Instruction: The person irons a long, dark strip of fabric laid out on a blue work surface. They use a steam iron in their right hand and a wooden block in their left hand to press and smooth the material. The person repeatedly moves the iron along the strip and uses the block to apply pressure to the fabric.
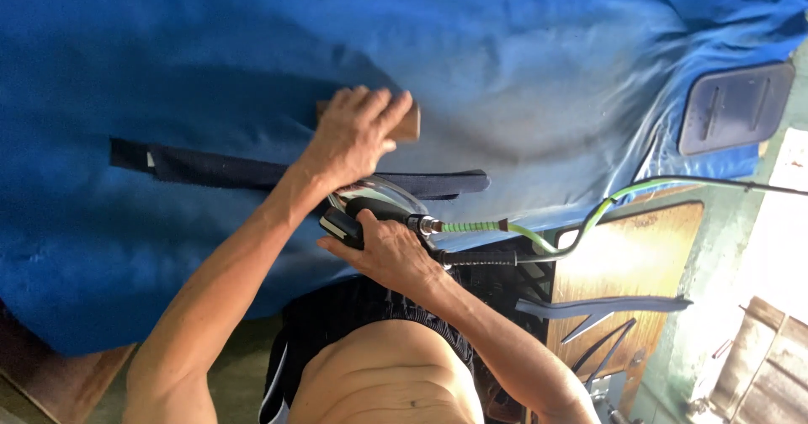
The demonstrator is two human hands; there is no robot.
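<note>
The steam iron [370,215] sits in your right hand [383,251], fingers wrapped tight around its dark handle, with the clear rounded body of the tool poking out just beyond your knuckles and resting against the blue fabric [252,62]. From the handle's end, just to the side of your grip, a green hose [522,230] and a black cord [480,258] run off together, away from your wrist and over the edge of the work surface.

Your left hand [358,129] lies just above the iron, a little apart from it, palm down and fingers curled over a small wooden block [409,124] that it presses flat onto the cloth. Only the block's end shows past your fingertips, so how much of it sits under your palm is hard to tell.

Between your two hands, running out past your left forearm, a dark strap [227,170] crosses the fabric; its other end peeks out just beyond the iron. The blue fabric spreads wide under and around both grips, covering nearly the whole surface.

Well away from your right hand, following the hose outward, a grey padded plate [735,108] sits at the far corner of the cloth, and below it a wooden board [627,256] catches bright light, with a grey blade-like piece [602,306] across it.
</note>
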